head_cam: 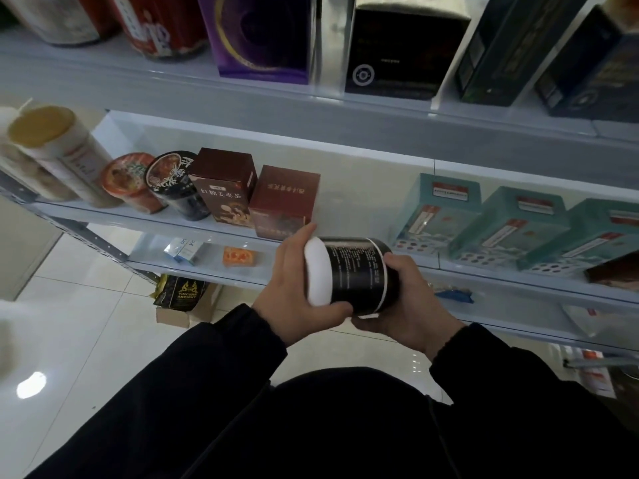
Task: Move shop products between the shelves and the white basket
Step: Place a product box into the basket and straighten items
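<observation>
A black jar (pixel 356 271) with a white lid and small white print lies on its side in both my hands, just in front of the middle shelf (pixel 345 209). My left hand (pixel 294 292) grips the lid end, thumb underneath. My right hand (pixel 408 305) grips the jar's base end from below. The jar is level with the gap on the shelf between a dark red box (pixel 283 202) and the teal boxes (pixel 439 216). No white basket is in view.
On the middle shelf stand a pale tube (pixel 65 157), two noodle cups (pixel 173 184), a brown box (pixel 224 184) and several teal boxes. Dark boxes (pixel 397 46) fill the upper shelf. Small packs lie on the lower shelf (pixel 214 267); a black bag (pixel 183 292) sits in a carton on the floor.
</observation>
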